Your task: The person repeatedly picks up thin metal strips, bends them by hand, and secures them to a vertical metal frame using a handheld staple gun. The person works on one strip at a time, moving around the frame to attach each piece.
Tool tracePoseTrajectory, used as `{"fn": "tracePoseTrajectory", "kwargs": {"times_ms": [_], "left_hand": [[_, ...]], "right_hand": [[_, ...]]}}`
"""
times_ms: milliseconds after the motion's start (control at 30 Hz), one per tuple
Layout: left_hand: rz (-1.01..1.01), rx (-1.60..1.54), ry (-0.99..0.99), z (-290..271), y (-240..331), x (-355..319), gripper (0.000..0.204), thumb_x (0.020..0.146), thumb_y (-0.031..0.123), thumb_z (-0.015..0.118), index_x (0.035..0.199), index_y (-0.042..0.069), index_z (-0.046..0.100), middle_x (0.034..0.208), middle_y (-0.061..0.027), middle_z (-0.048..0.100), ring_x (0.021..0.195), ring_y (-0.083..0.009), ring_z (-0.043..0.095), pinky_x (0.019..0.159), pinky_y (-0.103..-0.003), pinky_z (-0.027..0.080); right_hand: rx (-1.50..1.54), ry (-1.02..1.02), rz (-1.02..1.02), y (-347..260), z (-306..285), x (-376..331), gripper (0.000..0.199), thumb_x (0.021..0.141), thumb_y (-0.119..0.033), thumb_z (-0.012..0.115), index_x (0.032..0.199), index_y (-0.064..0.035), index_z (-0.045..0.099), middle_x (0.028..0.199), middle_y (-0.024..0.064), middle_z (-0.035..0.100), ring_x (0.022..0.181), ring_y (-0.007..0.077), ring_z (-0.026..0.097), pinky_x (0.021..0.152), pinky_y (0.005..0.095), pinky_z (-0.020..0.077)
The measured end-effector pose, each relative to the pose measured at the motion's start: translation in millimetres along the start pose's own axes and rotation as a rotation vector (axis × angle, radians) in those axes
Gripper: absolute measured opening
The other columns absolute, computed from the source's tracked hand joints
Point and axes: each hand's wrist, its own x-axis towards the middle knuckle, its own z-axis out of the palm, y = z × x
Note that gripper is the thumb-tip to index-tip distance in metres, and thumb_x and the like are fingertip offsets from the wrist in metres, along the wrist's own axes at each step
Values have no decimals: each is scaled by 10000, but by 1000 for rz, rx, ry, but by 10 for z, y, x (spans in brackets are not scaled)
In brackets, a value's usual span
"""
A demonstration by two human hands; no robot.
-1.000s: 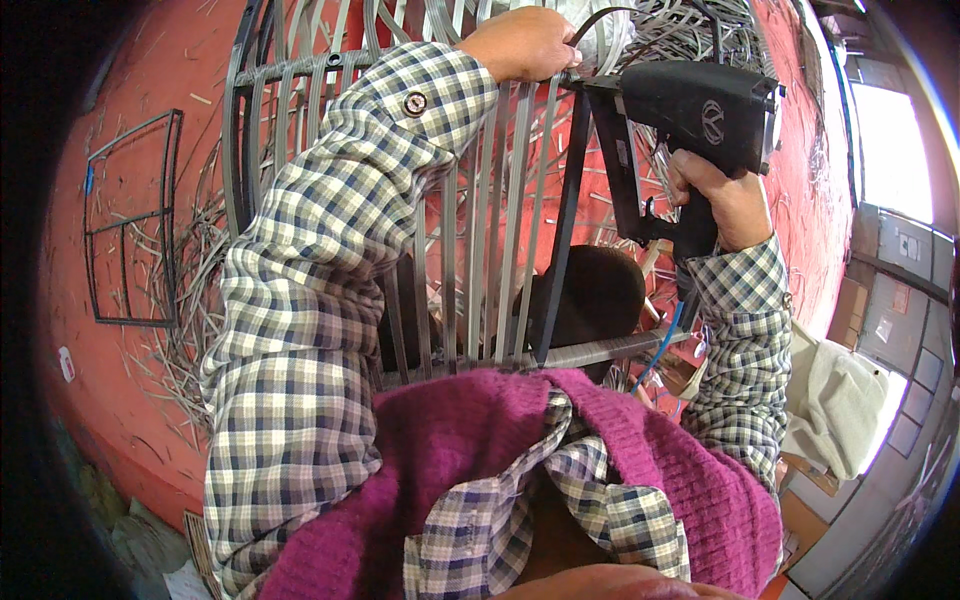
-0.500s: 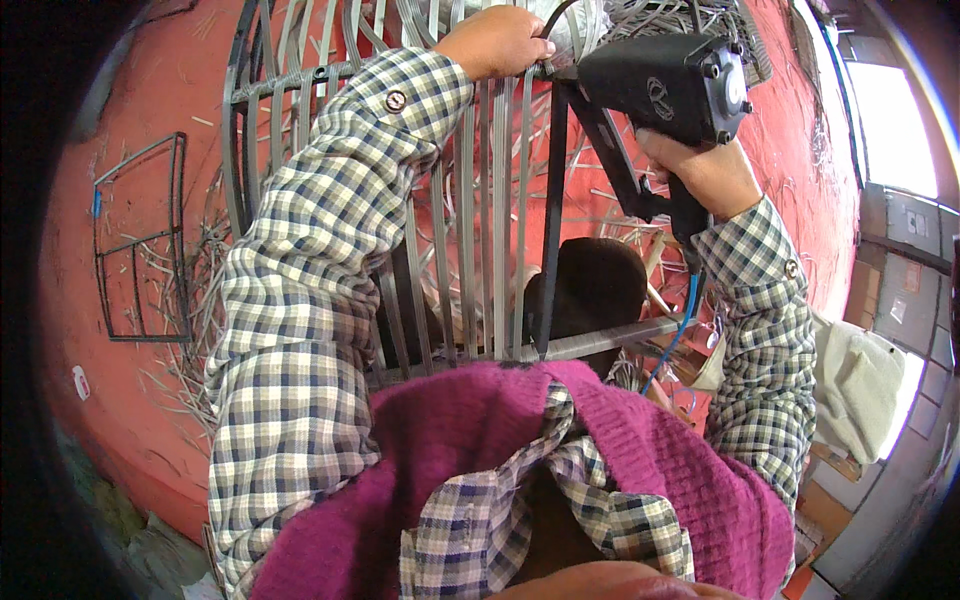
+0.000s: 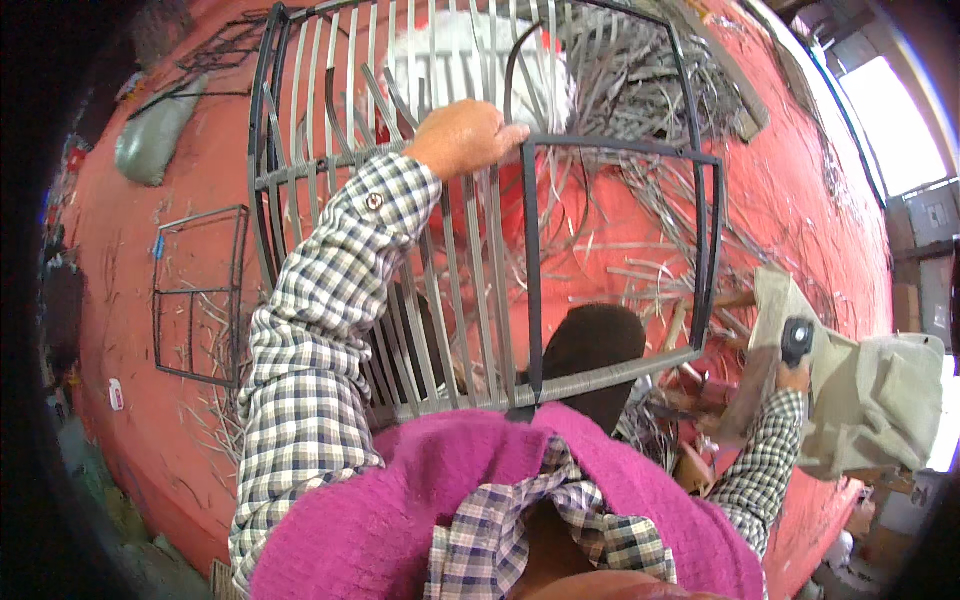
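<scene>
A black metal frame (image 3: 532,270) stands in front of me, its left part strung with grey flat strips (image 3: 468,285). My left hand (image 3: 462,138) is closed over the frame's middle crossbar and the strips there, its thumb by the upright's top corner. What lies under the fingers is hidden. Low at the right, beside a cloth-draped stand, my right hand (image 3: 793,376) is closed round a black pneumatic staple gun (image 3: 797,342). Only the round end of the tool shows clearly; the rest is hidden or blurred. The frame's right part has no strips across it.
A heap of loose grey strips (image 3: 630,80) lies beyond the frame, next to a white bundle (image 3: 440,65). At the left a smaller black frame (image 3: 240,300) rests on the red floor (image 3: 120,300). Beige cloth (image 3: 870,400) drapes a stand at right.
My right hand has carried the staple gun away from the crossbar, down and to the right beside the cloth. My left hand has stayed on the crossbar. The view has shifted.
</scene>
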Motion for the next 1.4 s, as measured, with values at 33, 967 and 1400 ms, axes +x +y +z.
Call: {"fn": "tracePoseTrajectory", "kwargs": {"times_ms": [33, 967, 1400], "left_hand": [[29, -2, -3, -38, 27, 12, 518, 866, 482, 501, 694, 19, 659, 683, -217, 613, 671, -407, 596, 637, -486, 474], [666, 419, 685, -2476, 1486, 1367, 314, 829, 265, 568, 1094, 104, 613, 880, -169, 663, 805, -329, 646, 726, -418, 508], [621, 471, 625, -2320, 1823, 1463, 240, 790, 168, 560, 1000, 57, 598, 922, -151, 661, 844, -331, 641, 715, -422, 511]], "right_hand": [[-85, 39, 1, 206, 187, 55, 475, 689, -225, 708, 1118, -53, 599, 953, 206, 651, 936, 351, 620, 847, 432, 458], [744, -270, -1378, -3239, -1455, -218, 270, 851, -323, 599, 865, -58, 650, 717, 114, 601, 684, 318, 594, 598, 409, 453], [1048, -30, -1188, -4344, -2318, 38, 265, 921, -210, 535, 899, 41, 618, 682, 128, 585, 618, 147, 547, 593, 310, 449]]}}
